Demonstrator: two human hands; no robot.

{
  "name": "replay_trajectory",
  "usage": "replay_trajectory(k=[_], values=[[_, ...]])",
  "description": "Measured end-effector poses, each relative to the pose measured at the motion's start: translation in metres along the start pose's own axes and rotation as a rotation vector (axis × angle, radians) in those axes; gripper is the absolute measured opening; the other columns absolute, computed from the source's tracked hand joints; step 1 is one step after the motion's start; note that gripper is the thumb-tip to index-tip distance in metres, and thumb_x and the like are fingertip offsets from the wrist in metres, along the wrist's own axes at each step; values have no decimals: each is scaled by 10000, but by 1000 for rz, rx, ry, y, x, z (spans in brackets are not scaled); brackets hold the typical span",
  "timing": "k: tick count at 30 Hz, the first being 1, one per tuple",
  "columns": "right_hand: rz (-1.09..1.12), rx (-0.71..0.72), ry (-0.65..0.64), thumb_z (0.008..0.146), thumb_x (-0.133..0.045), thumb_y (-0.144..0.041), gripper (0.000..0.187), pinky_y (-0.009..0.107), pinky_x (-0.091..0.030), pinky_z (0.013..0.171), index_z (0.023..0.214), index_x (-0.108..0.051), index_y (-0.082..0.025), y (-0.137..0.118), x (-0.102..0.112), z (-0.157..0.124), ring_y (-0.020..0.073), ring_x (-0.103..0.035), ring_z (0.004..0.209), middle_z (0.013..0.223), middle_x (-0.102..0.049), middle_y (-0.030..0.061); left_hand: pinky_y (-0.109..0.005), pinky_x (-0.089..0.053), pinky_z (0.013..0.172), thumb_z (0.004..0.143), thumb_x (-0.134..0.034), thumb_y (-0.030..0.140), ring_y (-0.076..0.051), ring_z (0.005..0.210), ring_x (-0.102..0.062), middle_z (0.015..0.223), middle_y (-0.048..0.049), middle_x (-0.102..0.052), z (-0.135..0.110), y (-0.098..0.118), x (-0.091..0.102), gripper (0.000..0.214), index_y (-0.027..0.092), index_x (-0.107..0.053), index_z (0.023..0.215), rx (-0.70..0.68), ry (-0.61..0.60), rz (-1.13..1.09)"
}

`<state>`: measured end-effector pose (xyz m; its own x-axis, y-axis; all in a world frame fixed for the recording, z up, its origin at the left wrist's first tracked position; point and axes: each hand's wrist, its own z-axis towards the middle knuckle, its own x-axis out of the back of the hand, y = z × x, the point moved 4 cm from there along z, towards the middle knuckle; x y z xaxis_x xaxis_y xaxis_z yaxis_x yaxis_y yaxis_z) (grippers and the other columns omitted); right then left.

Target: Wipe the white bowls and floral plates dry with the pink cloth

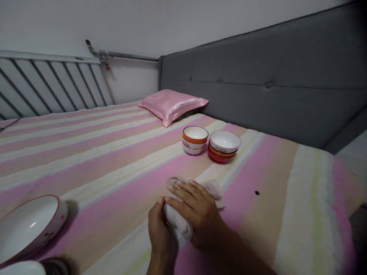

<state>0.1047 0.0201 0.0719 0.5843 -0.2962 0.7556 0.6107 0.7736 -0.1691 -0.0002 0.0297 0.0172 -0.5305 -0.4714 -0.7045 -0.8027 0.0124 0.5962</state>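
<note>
Head-worn view, forward-down, close over bed (114, 164)

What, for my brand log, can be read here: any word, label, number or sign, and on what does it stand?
No text is readable.
Left bowl stack: a red-outlined mark on a white bowl, too blurred to read.
Right bowl stack: a similar mark, also blurred.
Large bowl: reddish specks, too small to tell.
Cloth in the left hand and right hand: no print shows.

No legible txt anywhere (bowl (195, 139) markings too blurry).
</note>
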Motion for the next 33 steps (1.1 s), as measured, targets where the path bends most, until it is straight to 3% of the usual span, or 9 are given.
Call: replay_trajectory(k=[6,12,17,21,25,33], values=[[-7,64,-111,747,-446,-183,526,377,-76,1129,1272,-483,-196,-13,-5,0,180,-315,1322,1365,-477,-9,-189,-489,692,605,-672,295,-130,711,-634,727,-51,-692,-2,0,-1,206,124,-685,720,83,-7,-84],[125,-106,3,722,-490,-228,501,424,-162,1096,1218,-542,-280,7,-4,-1,227,-377,1280,1346,-496,-21,-265,-495,639,611,-648,360,-108,478,-531,550,-6,-612,-4,-1,-10,228,134,-673,632,104,-111,-47],[488,-284,124,783,-486,-269,459,425,-270,1065,1239,-539,-279,34,-10,-7,245,-356,1294,1386,-446,13,-280,-478,578,576,-628,387,-107,424,-464,440,0,-544,-2,7,-9,266,135,-608,495,52,-39,16],[845,-473,214,868,-439,-263,391,402,-267,1085,1248,-531,-280,49,-22,-13,209,-360,1298,1382,-448,24,-296,-474,561,601,-580,384,-120,405,-464,431,-14,-554,1,14,-4,278,134,-597,482,21,40,16],[1082,-564,269,892,-445,-281,360,406,-205,1115,1240,-535,-277,55,-32,-16,201,-338,1314,1387,-445,22,-321,-490,593,644,-544,392,-174,498,-564,538,-68,-638,3,16,0,303,115,-639,566,34,78,-19],[1445,-675,362,902,-457,-368,376,398,-170,1125,1262,-515,-278,52,-35,-16,196,-301,1337,1407,-422,3,-405,-513,693,727,-476,388,-248,659,-658,709,-112,-694,1,8,1,339,127,-674,812,186,-22,-220]])
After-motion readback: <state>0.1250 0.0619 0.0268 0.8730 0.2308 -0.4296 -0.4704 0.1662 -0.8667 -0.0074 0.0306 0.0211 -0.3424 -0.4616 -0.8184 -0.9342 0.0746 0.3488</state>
